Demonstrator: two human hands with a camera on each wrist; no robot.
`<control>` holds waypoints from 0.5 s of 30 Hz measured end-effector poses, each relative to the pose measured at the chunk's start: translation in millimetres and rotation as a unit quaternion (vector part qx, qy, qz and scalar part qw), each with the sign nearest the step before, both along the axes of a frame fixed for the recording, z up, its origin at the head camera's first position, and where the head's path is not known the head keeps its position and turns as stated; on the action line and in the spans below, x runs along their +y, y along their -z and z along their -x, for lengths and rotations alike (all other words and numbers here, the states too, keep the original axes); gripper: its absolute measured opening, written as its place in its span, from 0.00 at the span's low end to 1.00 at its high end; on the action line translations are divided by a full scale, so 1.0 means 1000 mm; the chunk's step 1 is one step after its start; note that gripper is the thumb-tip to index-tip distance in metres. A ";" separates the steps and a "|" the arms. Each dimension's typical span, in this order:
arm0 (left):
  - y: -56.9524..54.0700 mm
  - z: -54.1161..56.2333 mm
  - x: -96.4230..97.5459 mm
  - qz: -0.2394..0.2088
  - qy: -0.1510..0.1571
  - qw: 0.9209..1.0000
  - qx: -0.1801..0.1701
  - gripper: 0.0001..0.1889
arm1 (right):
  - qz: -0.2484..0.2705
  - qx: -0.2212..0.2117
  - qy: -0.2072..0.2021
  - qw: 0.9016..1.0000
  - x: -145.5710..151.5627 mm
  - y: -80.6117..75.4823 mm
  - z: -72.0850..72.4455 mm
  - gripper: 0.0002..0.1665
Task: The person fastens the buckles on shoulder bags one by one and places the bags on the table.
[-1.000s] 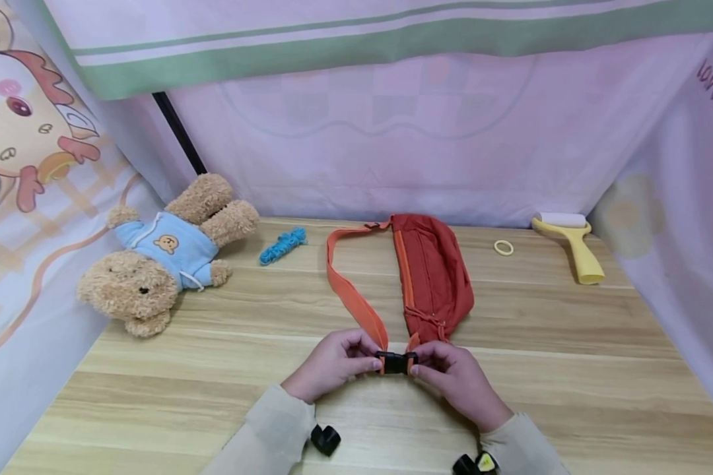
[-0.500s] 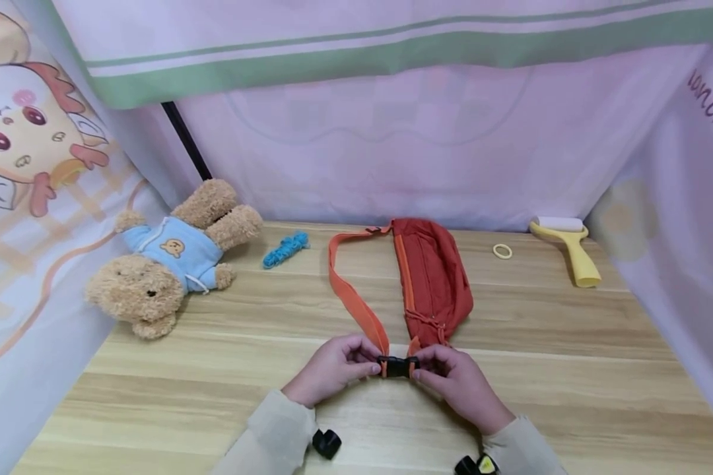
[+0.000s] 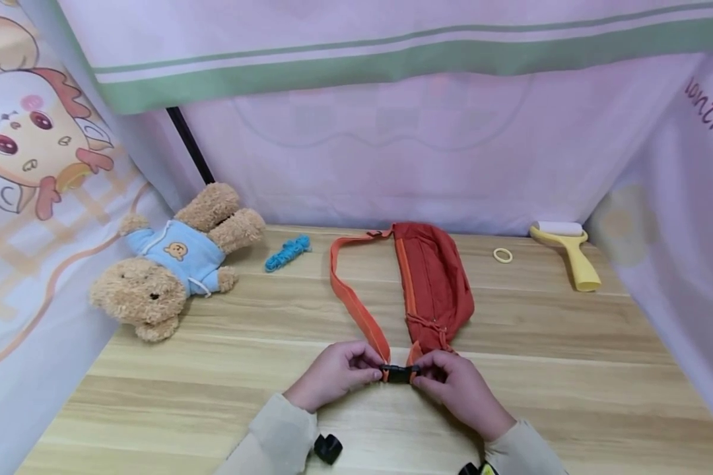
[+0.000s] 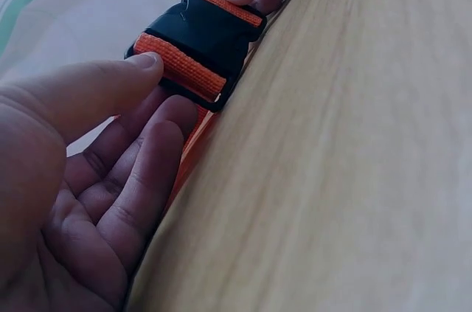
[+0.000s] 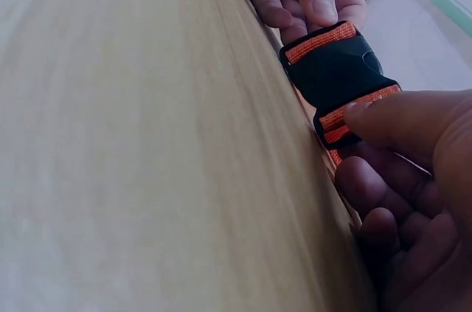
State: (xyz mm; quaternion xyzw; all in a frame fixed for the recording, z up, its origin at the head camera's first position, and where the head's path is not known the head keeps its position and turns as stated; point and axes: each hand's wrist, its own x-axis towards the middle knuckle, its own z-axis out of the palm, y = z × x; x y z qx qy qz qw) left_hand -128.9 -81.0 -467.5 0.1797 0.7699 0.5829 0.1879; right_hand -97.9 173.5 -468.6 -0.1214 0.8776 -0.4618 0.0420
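Observation:
A red waist bag (image 3: 434,284) lies on the table with its orange strap (image 3: 356,307) looped to the left. The strap's black side-release buckle (image 3: 400,374) is at the near end, its two halves joined together. My left hand (image 3: 340,376) pinches the buckle's left end, thumb on top of the orange webbing (image 4: 181,61) in the left wrist view. My right hand (image 3: 460,389) pinches the opposite end, its thumb pressing on the webbing there, as the right wrist view shows. Some fingertips are hidden beneath the buckle.
On the left lies a teddy bear (image 3: 175,260) in a blue hoodie. Beyond the strap is a bundle of blue cord (image 3: 288,253). A pale yellow ring (image 3: 502,255) and a yellow-handled lint roller (image 3: 570,254) lie at the back right. Printed fabric (image 3: 386,171) hangs behind the table.
The whole head view has shifted slightly, so everything sits a little lower in it. Both hands keep their pinch on the joined buckle, which tilts slightly.

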 end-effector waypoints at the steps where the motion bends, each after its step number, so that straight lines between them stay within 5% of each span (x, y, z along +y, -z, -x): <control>1: 0.000 0.000 0.000 0.000 0.000 1.000 0.000 0.04 | -0.003 0.001 0.000 1.000 0.000 0.000 0.000 0.09; 15: -0.002 -0.001 0.000 0.009 0.004 1.000 0.004 0.04 | -0.010 0.004 -0.011 1.000 0.001 -0.003 -0.001 0.09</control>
